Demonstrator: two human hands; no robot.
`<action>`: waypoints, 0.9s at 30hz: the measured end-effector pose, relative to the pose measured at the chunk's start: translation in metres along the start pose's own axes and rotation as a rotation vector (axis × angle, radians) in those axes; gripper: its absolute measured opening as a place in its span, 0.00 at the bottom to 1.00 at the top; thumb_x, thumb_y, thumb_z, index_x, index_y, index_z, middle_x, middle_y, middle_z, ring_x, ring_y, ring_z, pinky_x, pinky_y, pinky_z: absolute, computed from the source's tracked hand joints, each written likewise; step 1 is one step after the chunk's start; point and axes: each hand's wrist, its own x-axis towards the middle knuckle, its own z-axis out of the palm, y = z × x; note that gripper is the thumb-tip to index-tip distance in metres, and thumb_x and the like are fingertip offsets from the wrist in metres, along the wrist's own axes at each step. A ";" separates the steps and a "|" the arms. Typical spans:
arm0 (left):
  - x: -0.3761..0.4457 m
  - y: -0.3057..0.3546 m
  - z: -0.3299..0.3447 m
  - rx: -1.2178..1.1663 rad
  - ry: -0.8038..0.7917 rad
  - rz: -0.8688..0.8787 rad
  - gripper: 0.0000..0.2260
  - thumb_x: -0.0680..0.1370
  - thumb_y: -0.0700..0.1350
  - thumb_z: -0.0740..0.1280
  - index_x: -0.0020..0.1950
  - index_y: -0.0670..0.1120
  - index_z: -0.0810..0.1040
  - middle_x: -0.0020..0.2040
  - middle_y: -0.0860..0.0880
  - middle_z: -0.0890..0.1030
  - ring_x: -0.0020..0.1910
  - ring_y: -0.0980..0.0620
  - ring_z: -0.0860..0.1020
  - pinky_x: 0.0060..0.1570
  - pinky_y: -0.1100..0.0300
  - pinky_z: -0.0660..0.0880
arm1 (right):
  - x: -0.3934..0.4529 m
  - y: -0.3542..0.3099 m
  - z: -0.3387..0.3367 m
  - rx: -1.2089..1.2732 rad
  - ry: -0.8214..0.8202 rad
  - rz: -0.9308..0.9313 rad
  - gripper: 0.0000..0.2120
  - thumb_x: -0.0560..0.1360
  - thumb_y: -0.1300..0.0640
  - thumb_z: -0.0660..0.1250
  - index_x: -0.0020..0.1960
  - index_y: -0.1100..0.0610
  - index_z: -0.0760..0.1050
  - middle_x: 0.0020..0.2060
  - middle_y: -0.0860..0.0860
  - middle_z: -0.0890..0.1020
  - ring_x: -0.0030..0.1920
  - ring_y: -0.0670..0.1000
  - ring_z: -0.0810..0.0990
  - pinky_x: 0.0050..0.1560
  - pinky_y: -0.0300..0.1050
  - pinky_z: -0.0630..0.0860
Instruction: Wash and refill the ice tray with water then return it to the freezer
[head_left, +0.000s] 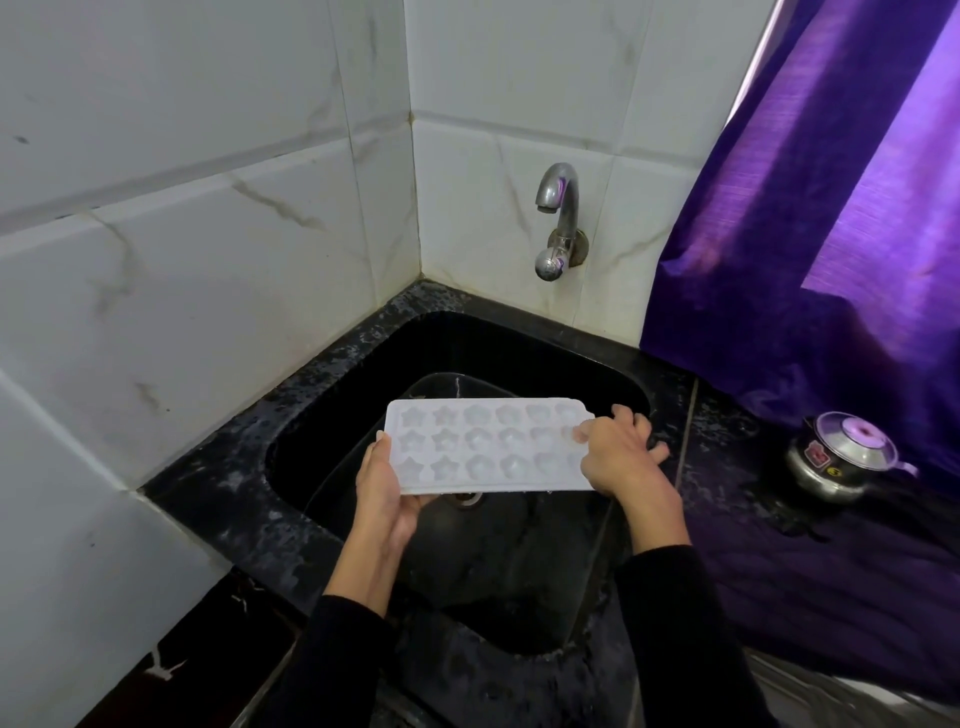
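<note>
White marble-veined tiles meet in a corner above a black sink (332, 415) set into a dark speckled counter (223, 499). You hold the white ice tray (483, 447) level over the basin, cavities up, showing star and rounded moulds in three rows. Your left hand (384, 493) supports the tray's near left corner from below, thumb lying along its left edge, so the grip there is curled round the tray. Your right hand (618, 457) pinches the right end, thumb on top and fingers spread behind. A chrome tap (558, 218) sticks out of the wall above, with no water running. To the right, a small lidded steel pot (841, 457) stands on the counter beside a purple curtain (831, 208).
</note>
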 end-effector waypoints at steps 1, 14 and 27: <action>0.001 0.000 0.001 -0.004 0.000 -0.002 0.17 0.83 0.54 0.54 0.63 0.46 0.73 0.56 0.41 0.81 0.53 0.40 0.81 0.44 0.42 0.80 | 0.000 0.000 0.001 -0.004 -0.004 -0.010 0.31 0.74 0.75 0.58 0.68 0.48 0.72 0.76 0.58 0.51 0.77 0.62 0.43 0.74 0.66 0.45; 0.006 -0.004 0.002 0.012 0.007 -0.011 0.18 0.82 0.55 0.55 0.64 0.46 0.73 0.56 0.41 0.82 0.53 0.40 0.81 0.44 0.42 0.80 | -0.002 0.005 0.010 -0.002 -0.015 -0.029 0.37 0.72 0.77 0.56 0.73 0.46 0.65 0.76 0.59 0.52 0.76 0.62 0.43 0.73 0.66 0.45; 0.005 -0.004 0.003 0.012 0.007 -0.001 0.17 0.83 0.55 0.55 0.63 0.46 0.73 0.56 0.41 0.81 0.53 0.40 0.81 0.46 0.41 0.80 | -0.007 0.007 0.012 0.069 -0.026 -0.016 0.37 0.72 0.78 0.54 0.73 0.48 0.64 0.75 0.58 0.53 0.76 0.63 0.44 0.74 0.65 0.48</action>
